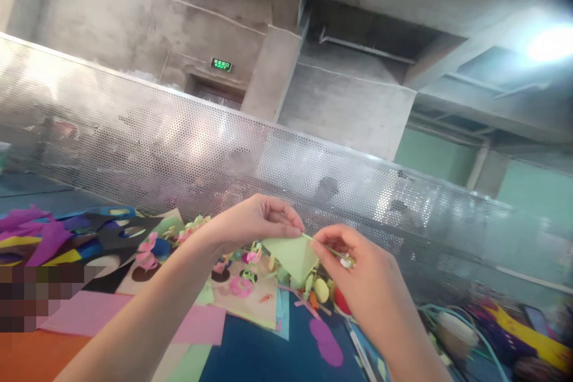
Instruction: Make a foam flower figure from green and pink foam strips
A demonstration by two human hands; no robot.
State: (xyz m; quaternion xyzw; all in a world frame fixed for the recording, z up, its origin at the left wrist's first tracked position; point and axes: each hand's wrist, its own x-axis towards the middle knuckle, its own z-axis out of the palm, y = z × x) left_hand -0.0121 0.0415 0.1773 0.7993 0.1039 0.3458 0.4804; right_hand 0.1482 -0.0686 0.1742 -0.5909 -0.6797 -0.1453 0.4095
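Note:
Both hands are raised over the table around a pale green piece of paper [292,255] that hangs down in a pointed shape. At its top edge, my left hand [271,218] pinches the paper between thumb and fingers. My right hand [358,256] is closed on the same edge, further right. A narrow green strip or roll [333,250] runs along that edge into my right hand; I cannot tell whether it is part of the paper. Something small and white [346,262] shows by the right fingers.
Below the hands lie a beige sheet with paper flowers [242,287], purple paper ovals [326,343], pink paper [201,323] and orange paper [40,358]. A white pen-like tool [362,351] is near my right forearm. Coloured scraps [45,227] cover the left. A perforated metal screen [188,137] stands behind.

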